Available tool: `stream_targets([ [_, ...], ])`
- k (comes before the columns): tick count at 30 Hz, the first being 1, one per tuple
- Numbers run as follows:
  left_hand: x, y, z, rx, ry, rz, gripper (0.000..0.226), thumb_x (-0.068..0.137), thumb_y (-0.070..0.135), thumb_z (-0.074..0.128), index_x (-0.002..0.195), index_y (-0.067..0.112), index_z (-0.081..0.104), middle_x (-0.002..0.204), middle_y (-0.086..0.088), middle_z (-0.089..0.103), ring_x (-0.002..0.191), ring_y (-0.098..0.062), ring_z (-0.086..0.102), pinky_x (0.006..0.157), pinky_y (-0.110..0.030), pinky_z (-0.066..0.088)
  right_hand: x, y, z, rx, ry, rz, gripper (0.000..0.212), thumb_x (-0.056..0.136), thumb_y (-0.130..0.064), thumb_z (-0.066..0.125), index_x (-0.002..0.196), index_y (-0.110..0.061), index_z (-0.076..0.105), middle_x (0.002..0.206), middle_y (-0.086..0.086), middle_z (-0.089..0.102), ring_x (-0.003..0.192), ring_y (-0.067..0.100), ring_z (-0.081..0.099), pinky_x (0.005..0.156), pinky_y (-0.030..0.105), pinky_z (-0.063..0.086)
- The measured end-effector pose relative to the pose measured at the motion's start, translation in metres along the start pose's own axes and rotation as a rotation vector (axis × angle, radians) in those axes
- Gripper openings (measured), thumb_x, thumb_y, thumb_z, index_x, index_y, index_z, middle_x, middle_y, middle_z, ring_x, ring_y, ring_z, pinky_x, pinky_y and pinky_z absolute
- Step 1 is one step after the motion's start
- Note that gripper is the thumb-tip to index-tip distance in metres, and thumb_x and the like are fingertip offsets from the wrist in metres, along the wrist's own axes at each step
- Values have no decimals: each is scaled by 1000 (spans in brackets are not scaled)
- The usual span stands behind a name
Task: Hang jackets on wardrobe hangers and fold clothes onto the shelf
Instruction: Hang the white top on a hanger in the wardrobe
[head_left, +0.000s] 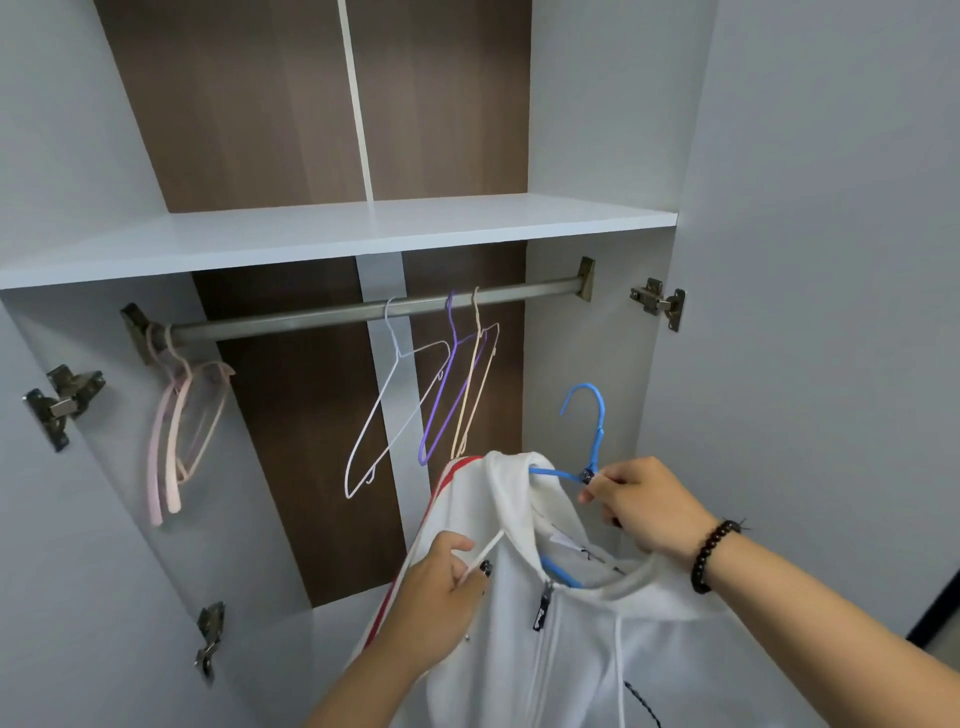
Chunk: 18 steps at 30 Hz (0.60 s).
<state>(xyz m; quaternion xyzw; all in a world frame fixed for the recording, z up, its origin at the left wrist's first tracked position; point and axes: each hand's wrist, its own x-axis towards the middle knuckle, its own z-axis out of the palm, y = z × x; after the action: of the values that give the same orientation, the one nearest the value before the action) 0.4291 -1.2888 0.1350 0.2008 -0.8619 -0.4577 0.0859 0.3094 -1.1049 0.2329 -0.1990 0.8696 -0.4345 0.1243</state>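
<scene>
Left hand (441, 597) nearest: my fingers curl round the white jacket (571, 649) shoulder and drawstring, steadying it. Right hand (641, 501) pinches the blue hanger (592, 431) at its neck, hook up, arm fed into the collar between both grips. Rail (322, 317) above my fingertips holds spare hangers (447, 395); shelf (311, 234) over it shows no clothes.

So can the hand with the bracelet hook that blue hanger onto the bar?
Probably yes. The right hand already holds the blue hanger, and the bar above has bare space beside the white hanger.
</scene>
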Motion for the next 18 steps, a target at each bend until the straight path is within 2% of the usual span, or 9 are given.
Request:
stream_targets([
  [2, 7, -7, 0, 43, -15, -16, 16, 94, 20, 56, 109, 24, 51, 82, 2, 65, 82, -10, 62, 73, -22, 51, 7, 1, -10, 57, 43, 37, 27, 89, -12, 55, 66, -11, 68, 51, 0, 47, 43, 12, 36, 38, 16, 29],
  [4, 15, -13, 4, 30, -49, -51, 17, 93, 18, 56, 109, 24, 52, 89, 10, 63, 88, -4, 61, 72, -14, 49, 16, 2, -21, 105, 82, 64, 23, 88, -10, 56, 70, -4, 69, 52, 4, 48, 41, 13, 35, 35, 18, 28],
  [6, 24, -14, 8, 35, -65, -71, 18, 92, 15, 54, 108, 24, 54, 97, 10, 62, 91, -1, 60, 67, -3, 41, 30, 3, -31, 168, 93, 98, 20, 88, -7, 55, 75, 0, 67, 55, 6, 47, 35, 12, 32, 33, 17, 26],
  [9, 50, -15, 12, 45, -81, -68, 19, 90, 12, 53, 105, 23, 56, 102, 7, 63, 89, 4, 60, 65, -1, 39, 60, 7, -45, 229, 62, 140, 17, 89, -5, 55, 80, 2, 67, 56, 7, 47, 35, 14, 30, 35, 19, 27],
  [12, 83, -12, 11, 48, -67, -83, 16, 93, 17, 56, 108, 23, 55, 101, 9, 63, 90, -2, 61, 66, -5, 42, 97, 17, -54, 242, 35, 161, 24, 90, -4, 55, 67, -6, 63, 53, 5, 48, 39, 16, 30, 40, 22, 27],
  [16, 125, -5, 2, 18, 1, -105, 21, 92, 13, 59, 109, 24, 56, 105, 9, 63, 99, -8, 62, 80, -14, 47, 151, 20, -58, 278, 36, 190, 20, 93, 0, 47, 82, 1, 64, 60, 10, 47, 40, 15, 29, 38, 20, 27],
  [18, 149, -2, -4, -14, 63, -102, 22, 91, 7, 60, 105, 24, 57, 107, 9, 62, 102, -10, 62, 80, -14, 48, 181, 18, -58, 284, 42, 193, 18, 92, -1, 48, 82, 2, 62, 59, 9, 47, 39, 14, 31, 37, 20, 28],
])
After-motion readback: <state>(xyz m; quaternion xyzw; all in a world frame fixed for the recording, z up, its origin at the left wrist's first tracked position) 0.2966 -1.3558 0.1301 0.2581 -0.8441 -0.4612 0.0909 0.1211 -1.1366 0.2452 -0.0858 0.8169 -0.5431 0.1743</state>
